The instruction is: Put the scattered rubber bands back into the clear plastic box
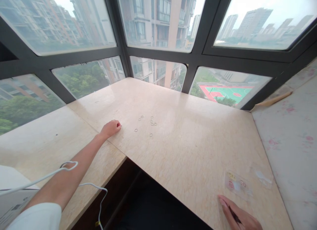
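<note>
My left hand [111,129] rests on the marble-patterned counter [178,150], its thumb and forefinger pinched together. A tiny part of something shows at those fingertips, too small to name. Just right of it, several thin rings [151,135] lie scattered flat on the counter. My right hand [239,214] is low at the right, thumb and fingers pressed together; whatever they hold, if anything, is hidden. Beyond its fingertips sits a small clear plastic box [236,183] with yellow and reddish small items inside.
A clear plastic piece [263,178] lies beside the box, near the flower-patterned wall [292,147]. Dark window frames [158,54] border the counter's back. A white cable [49,175] crosses my left forearm, near a white box [15,197]. The counter's front edge drops into a dark gap [138,197].
</note>
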### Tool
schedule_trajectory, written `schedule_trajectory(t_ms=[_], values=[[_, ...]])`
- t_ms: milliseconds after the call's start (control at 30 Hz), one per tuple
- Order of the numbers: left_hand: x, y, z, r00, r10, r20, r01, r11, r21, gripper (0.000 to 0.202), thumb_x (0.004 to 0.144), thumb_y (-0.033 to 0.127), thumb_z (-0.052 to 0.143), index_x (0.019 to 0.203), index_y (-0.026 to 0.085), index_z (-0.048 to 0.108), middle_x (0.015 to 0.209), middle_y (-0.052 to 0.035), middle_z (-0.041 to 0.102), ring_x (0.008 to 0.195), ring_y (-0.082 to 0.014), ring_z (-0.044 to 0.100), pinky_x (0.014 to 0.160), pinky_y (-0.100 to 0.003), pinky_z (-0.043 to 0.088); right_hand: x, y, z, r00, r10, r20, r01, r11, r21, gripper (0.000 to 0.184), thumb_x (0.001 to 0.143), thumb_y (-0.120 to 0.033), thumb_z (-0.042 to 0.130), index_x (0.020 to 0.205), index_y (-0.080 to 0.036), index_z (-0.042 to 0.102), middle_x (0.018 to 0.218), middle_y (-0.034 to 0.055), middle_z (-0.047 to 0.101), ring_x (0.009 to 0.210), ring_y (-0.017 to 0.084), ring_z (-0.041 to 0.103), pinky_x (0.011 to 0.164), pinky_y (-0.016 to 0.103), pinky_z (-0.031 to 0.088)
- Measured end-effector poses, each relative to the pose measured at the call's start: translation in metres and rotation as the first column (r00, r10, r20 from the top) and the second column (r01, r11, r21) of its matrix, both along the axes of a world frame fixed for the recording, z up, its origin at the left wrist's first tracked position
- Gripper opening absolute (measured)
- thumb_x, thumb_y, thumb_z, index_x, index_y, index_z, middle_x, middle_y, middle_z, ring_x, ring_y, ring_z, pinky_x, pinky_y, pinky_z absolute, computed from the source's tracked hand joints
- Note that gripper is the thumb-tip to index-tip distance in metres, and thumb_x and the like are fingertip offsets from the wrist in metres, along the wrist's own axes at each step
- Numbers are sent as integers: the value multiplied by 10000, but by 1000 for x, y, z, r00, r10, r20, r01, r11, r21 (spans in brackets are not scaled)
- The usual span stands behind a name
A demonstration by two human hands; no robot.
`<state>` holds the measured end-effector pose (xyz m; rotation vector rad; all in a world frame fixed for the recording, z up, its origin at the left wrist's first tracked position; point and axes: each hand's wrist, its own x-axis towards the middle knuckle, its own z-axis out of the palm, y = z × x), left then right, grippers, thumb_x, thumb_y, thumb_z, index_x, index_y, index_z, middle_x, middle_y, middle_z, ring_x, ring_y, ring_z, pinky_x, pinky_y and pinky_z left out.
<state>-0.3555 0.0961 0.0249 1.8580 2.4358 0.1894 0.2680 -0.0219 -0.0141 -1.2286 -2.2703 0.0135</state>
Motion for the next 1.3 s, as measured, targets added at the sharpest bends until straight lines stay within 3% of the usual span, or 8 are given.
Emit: schedule_trajectory(t_ms=[333, 400, 467, 600, 833, 933, 1067, 1300], values=[[25, -9, 8, 936, 55, 348, -111, 983, 144, 270, 755, 383, 490, 810, 157, 626, 713, -43, 654, 655, -173, 603, 618, -272, 460, -2, 0, 1, 998, -37, -46, 34, 997, -69, 359, 929, -388, 466, 920, -209, 777, 851, 36, 763, 683, 179, 736, 618, 172, 575], [46, -10, 12, 797, 3, 604, -173, 959, 223, 316, 758, 423, 528, 850, 136, 623, 657, -20, 617, 582, -139, 560, 572, -255, 449, -4, 0, 2, 998, -43, -49, 39, 997, -70, 355, 930, -384, 468, 920, -205, 775, 849, 39, 764, 680, 179, 736, 616, 175, 575], [73, -10, 19, 515, -112, 850, -249, 929, 274, 311, 694, 409, 642, 825, 127, 620, 619, 8, 572, 530, -105, 503, 541, -242, 420, -5, 0, 3, 997, -54, -46, 51, 996, -72, 356, 933, -384, 468, 918, -200, 772, 850, 43, 764, 677, 176, 735, 612, 177, 573], [133, -7, 33, 93, -241, 966, -260, 931, 257, 236, 651, 311, 731, 745, 130, 611, 601, 28, 536, 510, -72, 452, 524, -225, 382, -10, -2, 7, 995, -81, -56, 76, 993, -91, 364, 943, -383, 457, 923, -190, 766, 850, 55, 764, 667, 173, 732, 598, 189, 568], [239, 6, 50, -248, -267, 931, -107, 963, 248, 159, 693, 233, 682, 693, 156, 542, 689, 24, 527, 525, -59, 436, 519, -219, 365, -17, -3, 11, 985, -139, -98, 125, 983, -133, 348, 955, -339, 443, 934, -171, 747, 837, 77, 762, 653, 178, 723, 607, 233, 564], [291, 10, 49, -241, -262, 935, 25, 961, 275, 152, 724, 257, 641, 699, 167, 522, 694, 21, 523, 533, -69, 445, 529, -231, 371, -20, -5, 12, 976, -174, -131, 150, 973, -173, 328, 956, -317, 442, 950, -175, 737, 853, 82, 760, 674, 190, 721, 627, 263, 563], [368, 10, 34, -43, -307, 951, 306, 902, 305, 114, 765, 277, 581, 736, 174, 543, 625, 19, 512, 553, -98, 460, 545, -246, 378, -21, -6, 13, 961, -214, -174, 169, 955, -245, 299, 951, -305, 454, 960, -194, 731, 867, 73, 759, 703, 195, 717, 658, 276, 553], [463, -2, 8, 267, -722, 639, 745, 575, 339, 43, 769, 162, 546, 770, 197, 570, 745, -12, 580, 648, -140, 491, 605, -288, 393, -22, -6, 15, 947, -241, -214, 179, 945, -275, 286, 952, -290, 455, 959, -219, 732, 813, 63, 753, 688, 174, 702, 666, 246, 525]])
